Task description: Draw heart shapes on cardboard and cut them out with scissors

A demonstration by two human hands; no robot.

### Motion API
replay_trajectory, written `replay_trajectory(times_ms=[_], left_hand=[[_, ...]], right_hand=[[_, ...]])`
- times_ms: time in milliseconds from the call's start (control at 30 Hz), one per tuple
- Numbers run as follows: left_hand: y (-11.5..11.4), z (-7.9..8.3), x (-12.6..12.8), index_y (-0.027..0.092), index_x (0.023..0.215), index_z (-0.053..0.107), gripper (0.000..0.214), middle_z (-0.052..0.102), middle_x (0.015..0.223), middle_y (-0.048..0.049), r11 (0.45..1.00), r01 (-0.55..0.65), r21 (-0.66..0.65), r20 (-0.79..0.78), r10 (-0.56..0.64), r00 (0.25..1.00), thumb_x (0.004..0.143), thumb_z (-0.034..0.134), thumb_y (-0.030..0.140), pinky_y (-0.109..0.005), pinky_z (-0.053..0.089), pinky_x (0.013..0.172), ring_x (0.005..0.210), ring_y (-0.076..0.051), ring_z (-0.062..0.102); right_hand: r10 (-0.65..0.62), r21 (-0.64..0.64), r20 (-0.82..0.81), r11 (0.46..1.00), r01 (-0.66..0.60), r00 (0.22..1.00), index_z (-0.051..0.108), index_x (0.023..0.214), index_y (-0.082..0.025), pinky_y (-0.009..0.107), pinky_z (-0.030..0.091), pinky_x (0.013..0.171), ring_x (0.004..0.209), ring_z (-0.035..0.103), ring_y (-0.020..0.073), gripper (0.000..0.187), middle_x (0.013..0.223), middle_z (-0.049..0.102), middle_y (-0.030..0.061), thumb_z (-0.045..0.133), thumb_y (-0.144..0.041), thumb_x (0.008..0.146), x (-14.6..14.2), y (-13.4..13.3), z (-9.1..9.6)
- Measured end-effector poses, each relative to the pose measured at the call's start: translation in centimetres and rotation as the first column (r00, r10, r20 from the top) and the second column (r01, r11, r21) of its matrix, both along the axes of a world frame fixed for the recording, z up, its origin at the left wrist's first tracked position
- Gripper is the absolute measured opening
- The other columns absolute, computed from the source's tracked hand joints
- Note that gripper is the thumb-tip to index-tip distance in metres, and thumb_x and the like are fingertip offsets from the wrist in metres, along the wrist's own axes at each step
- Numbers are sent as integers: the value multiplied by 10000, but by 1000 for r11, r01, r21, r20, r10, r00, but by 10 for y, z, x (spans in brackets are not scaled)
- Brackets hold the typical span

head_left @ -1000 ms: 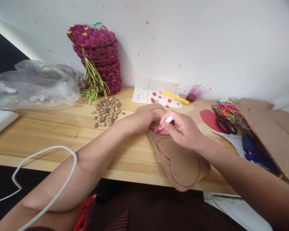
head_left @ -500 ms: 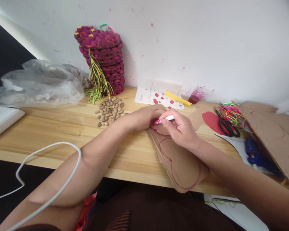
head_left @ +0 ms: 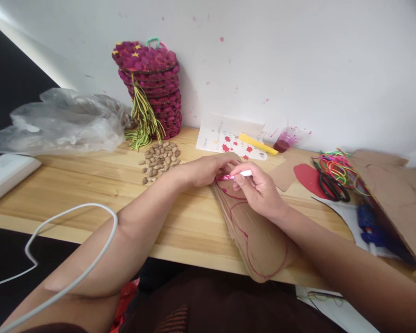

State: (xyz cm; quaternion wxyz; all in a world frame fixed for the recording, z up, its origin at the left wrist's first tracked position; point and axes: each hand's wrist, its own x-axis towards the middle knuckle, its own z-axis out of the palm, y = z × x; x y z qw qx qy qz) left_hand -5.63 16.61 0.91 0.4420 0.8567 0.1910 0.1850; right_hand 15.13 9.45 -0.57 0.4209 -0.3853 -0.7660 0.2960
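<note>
A slim pen (head_left: pixel 226 177), white with pink smears, is pinched between the thumb and fingers of my right hand (head_left: pixel 260 187). It lies almost level, its pink end pointing left towards my other hand. Beneath it is a stack of brown cardboard (head_left: pixel 260 236) with curved magenta outlines, reaching over the table's front edge. My left hand (head_left: pixel 213 169) grips the stack's far left end with bent fingers; some fingertips are hidden. The pen's tip is hard to make out beside that hand.
Shelled-looking nuts or peanuts (head_left: pixel 161 159) lie by a purple, tasselled basket-like craft (head_left: pixel 152 92) and a plastic bag (head_left: pixel 65 122). Rightwards are a red-star paper (head_left: pixel 211 138), a cup of dark red liquid (head_left: pixel 282 144), scissors (head_left: pixel 333 186) and a blue glue gun (head_left: pixel 367 222). A white cable (head_left: pixel 114 226) crosses my left forearm.
My left hand's fingers have lifted and spread slightly at the cardboard's far end. The pen has turned a little more level in my right hand. The whole view has shifted slightly.
</note>
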Motion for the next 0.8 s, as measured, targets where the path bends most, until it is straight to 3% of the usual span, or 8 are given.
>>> replay_trajectory(times_ms=[167, 333, 667, 800], left_hand=[[-1, -1, -1, 268, 1349, 555, 502, 740, 1230, -46, 998, -49, 26, -45, 51, 998, 890, 484, 77, -360, 487, 976, 1148, -201, 671], [-3, 2, 1, 299, 1294, 620, 448, 734, 1241, -32, 991, -77, 108, -68, 85, 994, 905, 506, 110, -336, 488, 916, 1063, -203, 675], [-6, 10, 3, 275, 1225, 663, 316, 714, 1291, -50, 989, -88, 119, -99, 100, 990, 938, 559, 195, -321, 491, 920, 1107, -214, 652], [-6, 8, 3, 268, 1260, 659, 357, 713, 1301, -65, 995, -70, 74, -78, 75, 994, 926, 574, 172, -355, 503, 958, 1142, -226, 651]], right_hand=[[-25, -23, -22, 999, 25, 999, 606, 1057, -253, 285, 587, 646, 669, 660, 134, 220, 855, 636, -9, 547, -464, 1064, 2, 0, -3], [2, 19, 24, 1000, -2, 1000, 624, 1043, -255, 304, 607, 714, 770, 666, 151, 162, 976, 677, 30, 554, -399, 1069, -2, 0, 2], [27, 133, 159, 990, -48, 987, 600, 996, -260, 326, 502, 735, 815, 637, 177, 111, 903, 665, 15, 526, -288, 1074, -6, -1, 12], [20, 172, 189, 984, -53, 982, 589, 974, -254, 320, 481, 759, 803, 628, 172, 127, 877, 658, 5, 514, -266, 1076, -6, -4, 16]])
